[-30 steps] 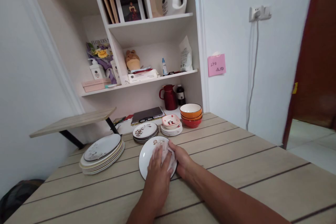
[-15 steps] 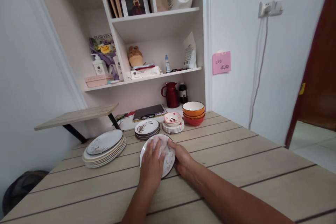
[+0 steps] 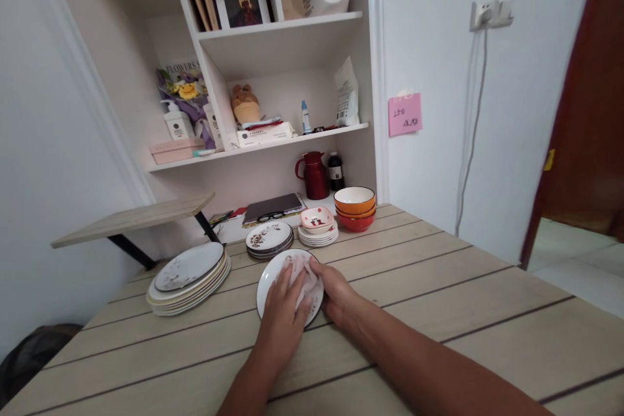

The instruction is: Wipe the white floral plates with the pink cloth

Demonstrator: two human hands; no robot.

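Observation:
A white plate [image 3: 267,286] with a dark rim and a brown pattern is tilted up over the table in front of me. My right hand [image 3: 337,291] grips its right edge, thumb on top and the other fingers underneath, partly hidden. Across the plate's face my left hand [image 3: 284,302] presses a thin, pale pinkish cloth [image 3: 305,279], fingers slightly apart over it. Just behind the plate stands a short stack of dark-rimmed patterned plates [image 3: 269,235]. Larger plates [image 3: 190,266] are stacked to the left.
Small white plates [image 3: 319,237] carry a square red-and-white dish [image 3: 316,219]. Beside them are stacked orange and red bowls [image 3: 355,208]. Farther back are a red jug [image 3: 314,175] and a dark bottle [image 3: 336,172]. A raised wooden shelf [image 3: 136,218] overhangs the table's left side.
My left hand and the cloth have slid slightly right and down over the plate, covering more of its pattern. My right hand keeps its grip. The whole view has shifted a little.

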